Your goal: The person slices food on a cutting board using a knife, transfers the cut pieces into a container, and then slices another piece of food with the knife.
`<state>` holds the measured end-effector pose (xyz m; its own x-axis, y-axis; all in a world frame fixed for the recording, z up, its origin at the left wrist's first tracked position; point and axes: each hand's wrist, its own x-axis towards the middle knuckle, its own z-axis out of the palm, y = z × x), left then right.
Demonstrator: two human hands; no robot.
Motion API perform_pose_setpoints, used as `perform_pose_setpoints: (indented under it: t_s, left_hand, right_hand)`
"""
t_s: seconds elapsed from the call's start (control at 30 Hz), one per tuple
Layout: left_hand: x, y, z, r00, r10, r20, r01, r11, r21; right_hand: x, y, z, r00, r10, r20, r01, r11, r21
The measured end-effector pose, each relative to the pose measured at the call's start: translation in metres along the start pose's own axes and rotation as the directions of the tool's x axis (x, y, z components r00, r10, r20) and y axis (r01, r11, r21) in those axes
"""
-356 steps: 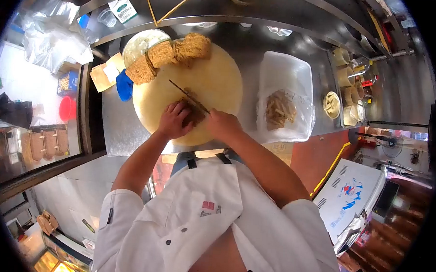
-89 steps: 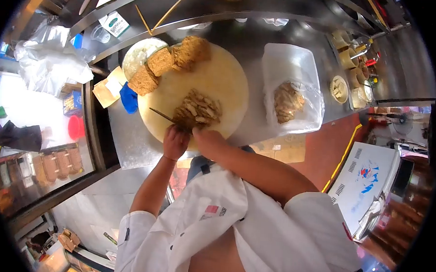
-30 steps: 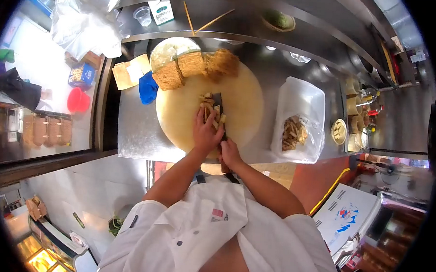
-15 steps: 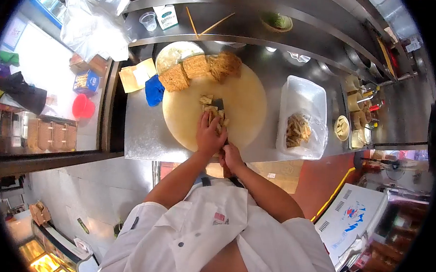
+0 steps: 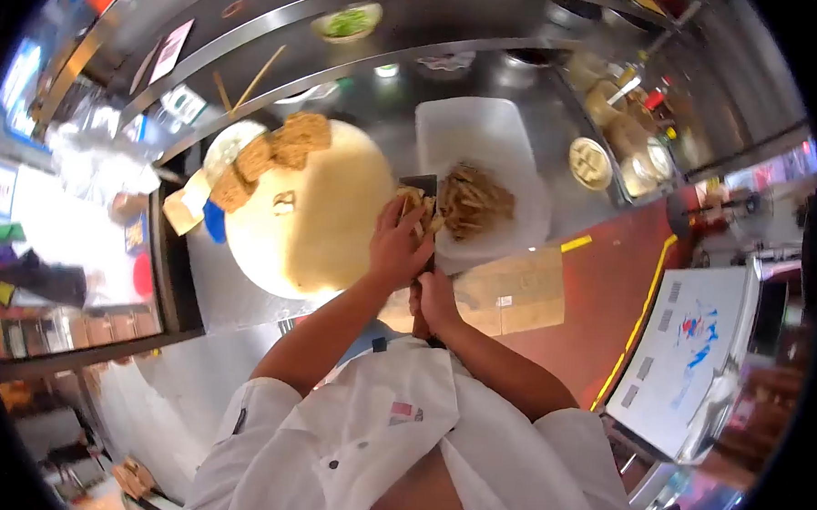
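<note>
My right hand is closed round the handle of a cleaver, whose dark blade points away from me. Against the blade, my left hand presses a small heap of cut brown pieces. Both hands are between the round cutting board and the white plastic tub, at the tub's left edge. Inside the tub lies a pile of brown strips. A few small cut pieces remain on the board. Browned blocks sit at the board's far left edge.
A bowl of pale pieces stands right of the tub, beside containers with utensils. Above the counter runs a metal shelf with a bowl of greens and chopsticks. A blue cloth lies left of the board.
Both hands, with the cleaver and the cut pieces, have moved right from the middle of the board to the tub's edge. The view has shifted. Earlier, the strips were cut on the board.
</note>
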<state>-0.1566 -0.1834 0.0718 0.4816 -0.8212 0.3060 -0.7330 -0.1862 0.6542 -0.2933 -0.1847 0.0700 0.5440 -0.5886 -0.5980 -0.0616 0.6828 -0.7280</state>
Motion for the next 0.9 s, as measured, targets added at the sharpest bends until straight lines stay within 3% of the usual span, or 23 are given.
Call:
perform_pose_setpoints:
  t_s: [0.1, 0.17, 0.3, 0.4, 0.47, 0.53, 0.6, 0.67, 0.77, 0.83, 0.9]
  left_hand:
    - [0.021, 0.03, 0.036, 0.996, 0.019, 0.093, -0.006, 0.99, -0.139]
    - [0.037, 0.036, 0.069, 0.983, -0.037, 0.179, 0.074, 0.976, -0.202]
    - [0.079, -0.014, 0.148, 0.937, -0.071, 0.341, 0.147, 0.968, -0.204]
    - [0.097, 0.004, 0.125, 0.919, -0.197, 0.342, 0.304, 0.906, -0.295]
    - [0.095, -0.009, 0.109, 0.942, -0.236, 0.237, 0.308, 0.888, -0.341]
    - [0.094, -0.052, 0.082, 0.987, -0.124, 0.106, 0.152, 0.938, -0.311]
    - [0.094, -0.111, 0.041, 0.998, -0.044, 0.05, 0.051, 0.989, -0.137]
    - [0.087, -0.187, -0.003, 0.997, -0.054, 0.062, 0.042, 0.982, 0.183]
    - [0.055, -0.227, -0.077, 0.94, -0.307, 0.15, 0.156, 0.776, 0.612]
    - [0.021, -0.269, -0.094, 0.954, -0.242, 0.179, 0.081, 0.779, 0.622]
    - [0.016, -0.229, -0.11, 0.958, -0.178, 0.227, 0.014, 0.813, 0.582]
  right_hand:
    - [-0.009, -0.02, -0.032, 0.99, -0.102, -0.094, 0.104, 0.995, 0.007]
    - [-0.008, -0.024, -0.05, 0.959, -0.148, -0.24, 0.148, 0.989, -0.018]
    - [-0.014, -0.044, -0.082, 0.936, -0.128, -0.329, 0.118, 0.992, -0.05]
    - [-0.017, -0.041, -0.115, 0.892, -0.177, -0.416, 0.181, 0.983, -0.031]
    - [-0.029, -0.049, -0.131, 0.855, -0.202, -0.477, 0.211, 0.977, -0.037]
    - [-0.043, -0.057, -0.146, 0.845, -0.225, -0.486, 0.25, 0.968, -0.013]
    - [-0.055, -0.064, -0.156, 0.848, -0.243, -0.47, 0.276, 0.961, 0.0]
    - [-0.062, -0.07, -0.165, 0.854, -0.262, -0.45, 0.272, 0.961, -0.043]
    - [-0.063, -0.07, -0.171, 0.858, -0.25, -0.449, 0.252, 0.966, -0.056]
    - [-0.06, -0.065, -0.177, 0.857, -0.262, -0.443, 0.252, 0.964, -0.083]
    - [-0.053, -0.057, -0.185, 0.854, -0.267, -0.446, 0.241, 0.964, -0.114]
